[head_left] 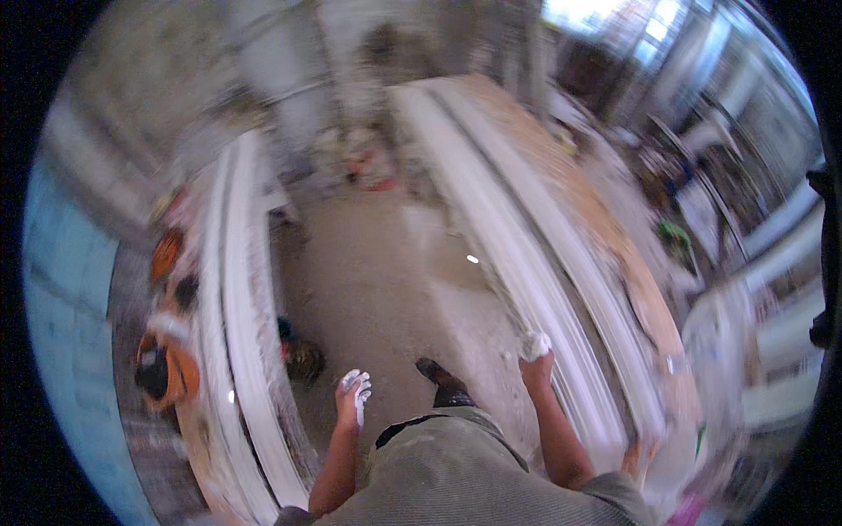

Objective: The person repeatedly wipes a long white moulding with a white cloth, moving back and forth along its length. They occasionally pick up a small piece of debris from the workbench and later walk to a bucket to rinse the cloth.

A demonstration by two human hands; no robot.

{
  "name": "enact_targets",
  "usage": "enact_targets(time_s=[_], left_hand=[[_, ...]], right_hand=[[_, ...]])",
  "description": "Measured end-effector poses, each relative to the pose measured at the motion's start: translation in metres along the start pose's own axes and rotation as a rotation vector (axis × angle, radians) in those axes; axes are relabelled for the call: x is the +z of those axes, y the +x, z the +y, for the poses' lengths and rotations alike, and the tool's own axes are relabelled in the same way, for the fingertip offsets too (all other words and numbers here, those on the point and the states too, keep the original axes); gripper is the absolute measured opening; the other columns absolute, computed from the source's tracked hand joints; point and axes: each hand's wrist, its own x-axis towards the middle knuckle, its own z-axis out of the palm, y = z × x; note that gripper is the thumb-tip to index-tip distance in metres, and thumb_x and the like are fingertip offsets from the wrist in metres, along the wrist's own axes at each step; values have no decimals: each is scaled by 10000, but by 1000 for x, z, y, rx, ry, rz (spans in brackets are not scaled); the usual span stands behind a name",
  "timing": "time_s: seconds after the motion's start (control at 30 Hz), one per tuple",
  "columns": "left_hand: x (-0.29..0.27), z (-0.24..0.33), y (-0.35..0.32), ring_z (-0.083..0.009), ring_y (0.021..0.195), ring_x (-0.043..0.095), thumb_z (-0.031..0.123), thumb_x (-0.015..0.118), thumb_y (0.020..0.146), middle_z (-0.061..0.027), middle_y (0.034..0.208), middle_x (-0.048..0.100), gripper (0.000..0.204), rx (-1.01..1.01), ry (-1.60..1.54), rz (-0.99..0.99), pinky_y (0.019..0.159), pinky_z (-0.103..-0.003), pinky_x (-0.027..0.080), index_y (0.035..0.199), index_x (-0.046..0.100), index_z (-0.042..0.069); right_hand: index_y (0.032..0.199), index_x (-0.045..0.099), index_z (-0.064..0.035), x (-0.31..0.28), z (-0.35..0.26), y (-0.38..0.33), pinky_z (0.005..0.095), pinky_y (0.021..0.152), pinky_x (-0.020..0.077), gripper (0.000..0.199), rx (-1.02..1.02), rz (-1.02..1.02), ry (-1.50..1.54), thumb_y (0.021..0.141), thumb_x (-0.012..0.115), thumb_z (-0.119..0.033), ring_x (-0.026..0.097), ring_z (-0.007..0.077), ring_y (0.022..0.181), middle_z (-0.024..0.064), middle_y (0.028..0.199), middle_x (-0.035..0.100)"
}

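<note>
White paste smears the fingers of my left hand (354, 392), which hangs loosely over the floor with its fingers a little apart and nothing visible in it. My right hand (537, 347) is curled and coated in thick white. It is beside the near-side edge of the long white moulding (517, 237) on the right-hand bench; whether it touches cannot be made out. Blur and the white coating hide what that hand holds, if anything. A second pair of long white mouldings (250, 351) lies along the left-hand bench, apart from my left hand.
An orange bucket (182, 375) with something dark in it stands by the left bench. A dark round object (303, 359) sits on the floor beneath. Pale bags or tubs (368, 158) are at the far end of the dusty aisle (368, 263). Clutter lines the right wall.
</note>
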Motion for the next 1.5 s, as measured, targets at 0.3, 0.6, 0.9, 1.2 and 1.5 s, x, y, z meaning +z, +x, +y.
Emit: enact_targets(time_s=[0.3,0.6,0.9,1.2,1.5], left_hand=[[-24,47,12,-165,902,629,122,570,907,-75,1097,661,294,188,-330,499,780,-299,489,1197,561,75],[-35,-50,-185,-152,916,620,135,600,875,-62,1069,666,308,359,-690,1206,783,-291,484,1178,564,93],[-9,-147,-345,-187,1007,590,181,597,848,-71,1123,627,413,419,-1018,1896,857,-349,470,1245,533,86],[-161,-174,-471,-220,1134,516,138,616,851,-110,1255,534,508,431,-1077,2131,973,-330,400,1328,468,45],[-383,-191,-657,-228,1123,529,162,616,885,-151,1189,589,453,361,-424,2285,981,-327,386,1270,492,-41]], right_hand=[[1201,533,-66,217,-89,183,385,828,488,532,-403,-534,150,697,703,-94,595,288,1018,139,1151,587],[1151,560,-71,356,-242,234,248,651,485,280,-526,-973,486,871,543,-86,577,167,788,57,880,589],[1132,589,-15,357,-451,-58,338,845,475,345,-1097,-1414,437,793,646,-38,601,238,970,103,1059,626],[1194,560,-13,280,-525,-344,389,806,478,452,-1058,-1920,668,753,653,-41,611,285,904,143,1035,634],[1072,541,107,230,-569,-477,440,844,452,413,-1279,-1553,-34,746,699,-91,564,377,1003,270,1066,559]])
